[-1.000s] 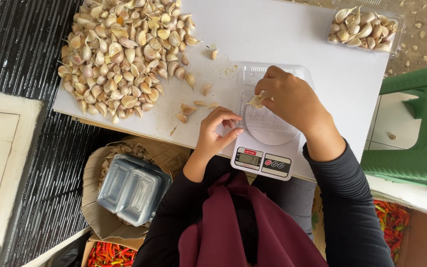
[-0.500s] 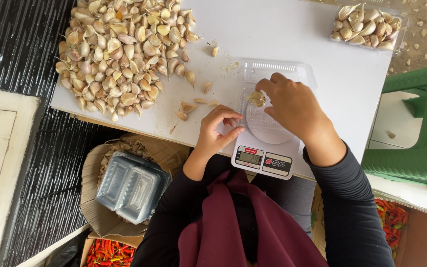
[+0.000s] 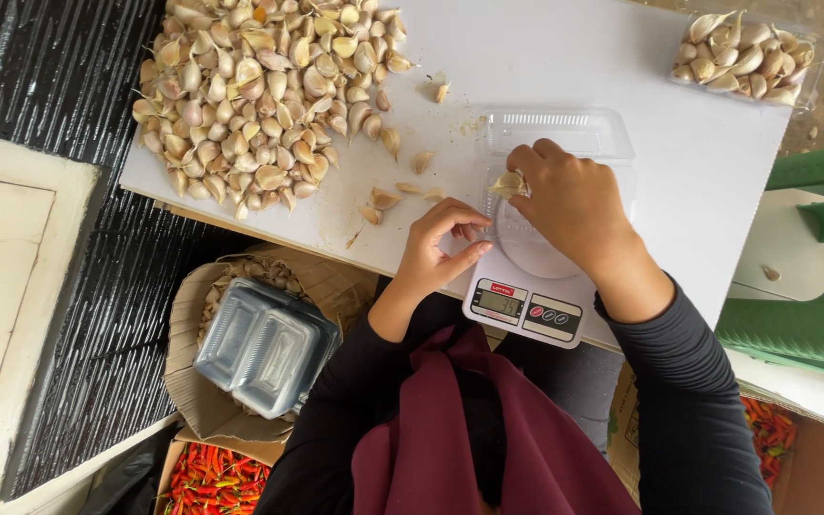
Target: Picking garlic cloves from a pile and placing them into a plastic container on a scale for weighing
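Garlic clove (image 3: 509,183) pinched in right hand (image 3: 574,205) fingers over clear tray (image 3: 612,143) on scale (image 3: 526,303); left hand (image 3: 441,250) fingers together.

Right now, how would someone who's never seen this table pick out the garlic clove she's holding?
On the white table, find the small kitchen scale at the near edge. The right hand above it pinches one garlic clove over a clear plastic tray. It alone is held; the others lie loose or heaped.

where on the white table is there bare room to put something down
Free: the white table between the clear tray and the filled garlic container, and its right edge. Crowded: the garlic pile at left, stray cloves beside the left hand.
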